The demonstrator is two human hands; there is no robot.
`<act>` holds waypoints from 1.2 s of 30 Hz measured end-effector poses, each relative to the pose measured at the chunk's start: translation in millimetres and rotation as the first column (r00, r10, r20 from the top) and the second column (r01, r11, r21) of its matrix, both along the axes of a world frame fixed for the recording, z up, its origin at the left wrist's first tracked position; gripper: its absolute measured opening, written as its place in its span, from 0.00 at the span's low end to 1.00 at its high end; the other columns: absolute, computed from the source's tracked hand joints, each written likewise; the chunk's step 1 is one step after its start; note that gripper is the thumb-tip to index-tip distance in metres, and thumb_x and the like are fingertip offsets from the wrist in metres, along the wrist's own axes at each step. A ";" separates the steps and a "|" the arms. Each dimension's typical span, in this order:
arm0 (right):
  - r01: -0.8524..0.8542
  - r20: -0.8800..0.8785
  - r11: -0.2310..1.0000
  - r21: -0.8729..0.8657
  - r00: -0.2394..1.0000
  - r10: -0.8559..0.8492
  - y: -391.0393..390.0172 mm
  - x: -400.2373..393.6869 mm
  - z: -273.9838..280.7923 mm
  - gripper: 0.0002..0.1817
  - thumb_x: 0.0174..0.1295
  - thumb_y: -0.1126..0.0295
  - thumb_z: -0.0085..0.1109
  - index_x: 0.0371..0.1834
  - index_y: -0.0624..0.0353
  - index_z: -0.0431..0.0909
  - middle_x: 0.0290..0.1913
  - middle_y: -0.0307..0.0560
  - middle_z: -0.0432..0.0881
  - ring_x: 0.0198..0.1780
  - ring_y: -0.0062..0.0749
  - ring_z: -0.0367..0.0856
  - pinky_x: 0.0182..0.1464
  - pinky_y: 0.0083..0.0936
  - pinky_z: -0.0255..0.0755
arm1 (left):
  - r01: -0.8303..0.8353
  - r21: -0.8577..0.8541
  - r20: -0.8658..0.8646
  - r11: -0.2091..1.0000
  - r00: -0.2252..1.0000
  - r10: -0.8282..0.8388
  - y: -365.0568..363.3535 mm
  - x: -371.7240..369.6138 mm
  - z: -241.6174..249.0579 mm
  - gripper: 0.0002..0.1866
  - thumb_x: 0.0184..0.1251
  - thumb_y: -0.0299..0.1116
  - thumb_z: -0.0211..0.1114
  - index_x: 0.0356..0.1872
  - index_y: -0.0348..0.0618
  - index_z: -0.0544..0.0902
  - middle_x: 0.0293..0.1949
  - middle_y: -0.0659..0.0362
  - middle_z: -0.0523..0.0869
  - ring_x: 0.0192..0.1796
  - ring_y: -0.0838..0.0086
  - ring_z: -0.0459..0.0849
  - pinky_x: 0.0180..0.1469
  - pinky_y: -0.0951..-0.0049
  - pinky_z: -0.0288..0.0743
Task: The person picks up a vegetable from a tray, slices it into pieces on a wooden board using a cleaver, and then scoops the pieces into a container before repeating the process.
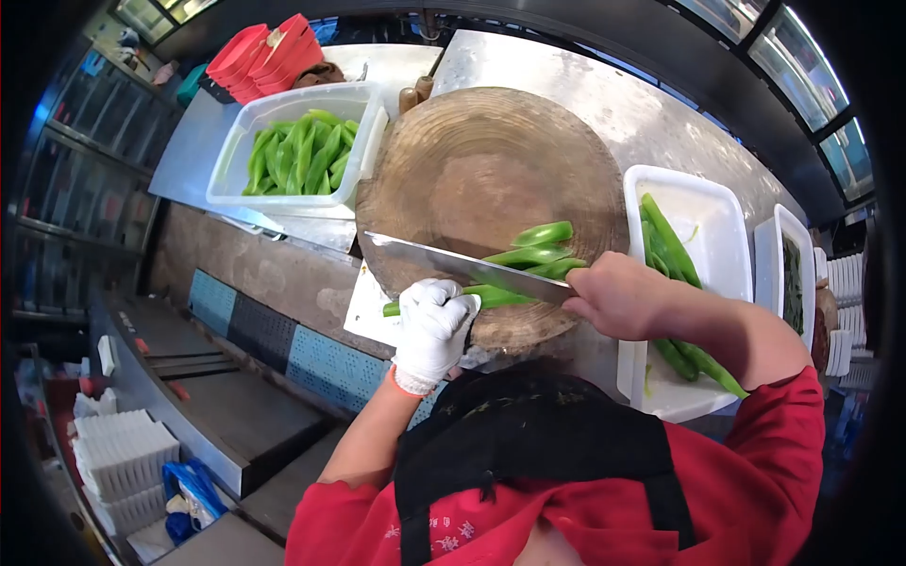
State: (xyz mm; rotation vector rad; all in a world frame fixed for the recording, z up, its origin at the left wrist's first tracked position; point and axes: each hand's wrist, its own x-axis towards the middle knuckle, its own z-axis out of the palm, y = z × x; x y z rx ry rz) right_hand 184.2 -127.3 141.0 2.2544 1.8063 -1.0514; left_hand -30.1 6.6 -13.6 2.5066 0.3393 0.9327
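Note:
My left hand (435, 325), in a white glove with an orange cuff, is curled down over a long green pepper (501, 297) near the front of the round wooden chopping block (481, 160). One end of the pepper sticks out left of the glove. My right hand (618, 294) is bare and grips a knife (453, 262). Its long broad blade slants leftward across the block, just beyond the gloved fingers. Past the blade lie several cut green pepper pieces (544, 234). The blade partly covers some of them.
A clear tub (225, 174) of cut green peppers stands left of the block. Whole peppers lie in a white tub (722, 274) on the right, beside another white tub (783, 226) with dark greens. Red baskets (269, 58) sit at the back left. Stacked white containers (123, 462) are at lower left.

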 end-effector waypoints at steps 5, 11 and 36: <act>-0.027 -0.013 0.999 -0.023 1.000 0.027 13.3 -12.1 -21.2 0.13 0.70 0.66 0.58 0.37 0.67 0.81 0.35 0.65 0.84 0.42 0.61 0.85 0.47 0.51 0.77 | 0.017 -0.090 -0.014 0.996 1.000 -0.018 -2.4 -10.4 18.6 0.13 0.52 0.23 0.76 0.38 0.47 0.85 0.37 0.58 0.84 0.47 0.59 0.82 0.52 0.61 0.75; -0.064 -0.043 0.990 0.122 0.997 0.070 13.3 1.4 -20.1 0.11 0.68 0.68 0.59 0.34 0.67 0.80 0.33 0.64 0.83 0.39 0.63 0.84 0.44 0.52 0.76 | -0.131 -0.056 -0.129 0.990 0.984 0.123 11.7 -38.6 15.9 0.16 0.53 0.23 0.74 0.44 0.48 0.86 0.44 0.59 0.88 0.51 0.60 0.83 0.55 0.61 0.75; -0.123 -0.068 0.942 0.311 0.986 0.151 2.9 -1.5 -37.5 0.14 0.68 0.66 0.61 0.31 0.68 0.76 0.23 0.63 0.78 0.30 0.64 0.80 0.37 0.51 0.73 | -0.189 -0.154 -0.154 0.970 0.974 0.165 -5.8 -41.5 13.5 0.17 0.53 0.23 0.77 0.46 0.43 0.87 0.43 0.54 0.89 0.47 0.58 0.86 0.51 0.63 0.79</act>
